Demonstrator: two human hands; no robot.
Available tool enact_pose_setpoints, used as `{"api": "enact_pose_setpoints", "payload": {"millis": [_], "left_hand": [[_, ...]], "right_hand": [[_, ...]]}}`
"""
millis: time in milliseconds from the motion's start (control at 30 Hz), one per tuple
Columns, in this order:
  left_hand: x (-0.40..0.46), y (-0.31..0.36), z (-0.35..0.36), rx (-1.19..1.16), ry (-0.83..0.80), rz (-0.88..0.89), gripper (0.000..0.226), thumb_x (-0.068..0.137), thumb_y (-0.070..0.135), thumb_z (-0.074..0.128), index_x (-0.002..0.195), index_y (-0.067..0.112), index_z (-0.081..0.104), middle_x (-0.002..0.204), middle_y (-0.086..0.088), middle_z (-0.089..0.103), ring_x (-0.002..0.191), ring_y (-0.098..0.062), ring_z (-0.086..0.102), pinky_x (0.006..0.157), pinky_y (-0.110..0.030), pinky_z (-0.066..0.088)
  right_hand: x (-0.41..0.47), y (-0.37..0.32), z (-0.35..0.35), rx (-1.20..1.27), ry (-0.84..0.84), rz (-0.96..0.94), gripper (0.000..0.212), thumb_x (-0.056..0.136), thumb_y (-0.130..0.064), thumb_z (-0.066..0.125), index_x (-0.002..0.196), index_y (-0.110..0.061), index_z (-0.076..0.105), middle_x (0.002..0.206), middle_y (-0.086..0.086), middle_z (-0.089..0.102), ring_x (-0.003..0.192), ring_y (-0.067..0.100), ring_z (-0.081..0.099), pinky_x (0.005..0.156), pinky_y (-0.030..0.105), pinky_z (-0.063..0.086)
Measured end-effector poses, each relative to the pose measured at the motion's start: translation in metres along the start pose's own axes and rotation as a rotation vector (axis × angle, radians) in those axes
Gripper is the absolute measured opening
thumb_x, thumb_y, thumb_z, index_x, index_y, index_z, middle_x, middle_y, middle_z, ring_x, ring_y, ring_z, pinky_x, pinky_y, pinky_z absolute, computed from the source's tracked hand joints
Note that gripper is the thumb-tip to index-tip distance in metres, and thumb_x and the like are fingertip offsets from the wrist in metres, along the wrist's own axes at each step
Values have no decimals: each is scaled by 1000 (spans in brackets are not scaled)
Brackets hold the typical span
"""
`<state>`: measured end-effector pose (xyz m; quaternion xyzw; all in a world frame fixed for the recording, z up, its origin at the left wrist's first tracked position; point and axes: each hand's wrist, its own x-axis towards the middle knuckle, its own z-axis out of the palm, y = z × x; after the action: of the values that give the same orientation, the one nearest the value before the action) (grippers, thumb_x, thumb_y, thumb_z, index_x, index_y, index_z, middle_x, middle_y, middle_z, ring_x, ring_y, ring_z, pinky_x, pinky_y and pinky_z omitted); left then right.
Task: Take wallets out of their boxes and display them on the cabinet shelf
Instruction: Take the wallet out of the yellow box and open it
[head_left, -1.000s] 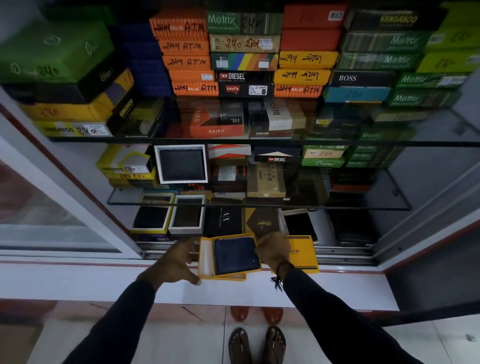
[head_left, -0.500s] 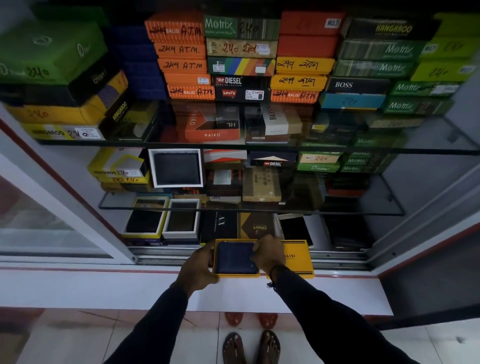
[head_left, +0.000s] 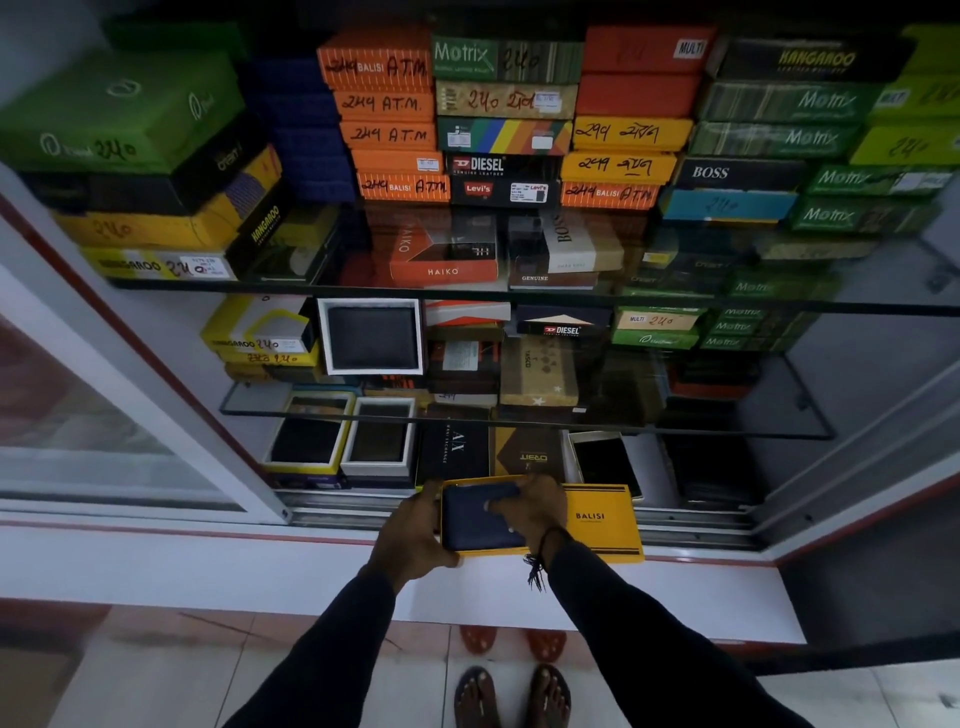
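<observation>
Head view: both hands meet at the front edge of the cabinet, over the white sill (head_left: 260, 566). Left hand (head_left: 413, 535) grips the left edge of an open yellow box (head_left: 545, 550) w/ a dark wallet (head_left: 480, 519) sitting inside it. Right hand (head_left: 535, 506) is clamped on the box's right side, fingers (head_left: 501, 503) spread over the wallet top, thumb side hidden. Yellow BALISI lid (head_left: 602, 517) sticks out to the right from under the right hand; can't tell if it's held or just resting on the sliding-door track (head_left: 332, 512).

Room: bottom shelf behind the hands is nearly full along the front. L to R: yellow-rim open box w/ wallet (head_left: 306, 439), white-rim open box w/ wallet (head_left: 382, 436), black AX box (head_left: 454, 449), brown box (head_left: 527, 452), tilted white tray w/ dark wallet (head_left: 605, 462). Dark stuff at far right, can't tell what it is. Middle glass shelf (head_left: 249, 405) has a bare strip at its left front corner and a bare stretch at right; a white-framed wallet (head_left: 371, 336) stands propped there. Top glass shelf (head_left: 883, 309) is packed w/ stacked boxes edge to edge. Sill is clear either side of the hands. Sliding door frame (head_left: 156, 395) bounds the opening on the left, angled frame at right.
</observation>
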<state>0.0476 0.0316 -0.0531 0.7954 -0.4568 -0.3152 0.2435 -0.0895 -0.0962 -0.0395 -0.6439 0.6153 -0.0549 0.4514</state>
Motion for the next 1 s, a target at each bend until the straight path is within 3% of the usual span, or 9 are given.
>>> {"api": "enact_pose_setpoints", "payload": {"millis": [100,233,333,400,567,667,733,833,1000], "left_hand": [[3,-6,1,-44,-6,6,96,44,27,99,127,26,50,110,8,75,92,-14,73,76,-34,64],[2,-7,1,-135,-37,11,103,46,21,100,133,29,46,109,14,70,96,-9,71,71,-18,59],[0,-5,-6,-272,-52,24,119,40,31,103,142,25,43,130,7,57,116,-18,63,82,-31,63],[2,-2,-13,-426,-79,11,128,31,42,102,144,24,46,137,2,51,120,-23,61,88,-44,62],[-3,27,-33,-669,-154,17,88,58,17,97,136,24,58,132,-3,66,115,-25,66,90,-33,59],[-13,36,-35,-806,-190,45,64,70,19,90,129,28,66,128,-2,70,113,-25,67,95,-41,55],[-19,43,-30,-975,-240,-1,64,63,34,93,123,28,71,112,2,74,94,-20,64,81,-36,49],[-22,55,-14,-1277,-401,-56,69,60,29,95,122,10,70,104,-7,68,77,-16,57,66,-29,46],[-24,65,-2,-1396,-436,-56,68,61,28,96,116,1,65,97,-13,71,72,-19,60,61,-29,49]], "right_hand": [[6,-1,-8,145,-28,-10,40,57,-26,92,75,-20,57,76,-4,61,68,11,58,53,25,49],[11,0,-24,384,-145,24,44,44,-23,95,70,-19,59,79,4,66,74,20,67,62,38,61],[9,-4,-41,553,-297,86,18,74,0,80,87,-8,70,89,7,70,78,17,65,56,21,53],[8,-5,-59,629,-345,125,31,78,-2,77,108,-2,71,106,11,73,90,19,66,67,23,54],[6,2,-94,757,-496,185,50,79,-8,78,125,-1,62,122,17,67,97,22,66,62,20,52],[-1,14,-102,863,-556,169,48,82,-21,76,126,-6,62,125,19,67,106,26,62,69,24,54],[-10,23,-102,968,-593,165,43,88,-27,69,126,-8,61,131,20,64,116,32,61,85,35,55],[-27,27,-94,1003,-759,106,34,96,-16,56,128,-7,59,132,19,63,126,37,59,103,47,50],[-37,30,-94,973,-719,-64,25,92,-3,58,116,-3,64,117,19,69,106,28,69,84,32,60]]}}
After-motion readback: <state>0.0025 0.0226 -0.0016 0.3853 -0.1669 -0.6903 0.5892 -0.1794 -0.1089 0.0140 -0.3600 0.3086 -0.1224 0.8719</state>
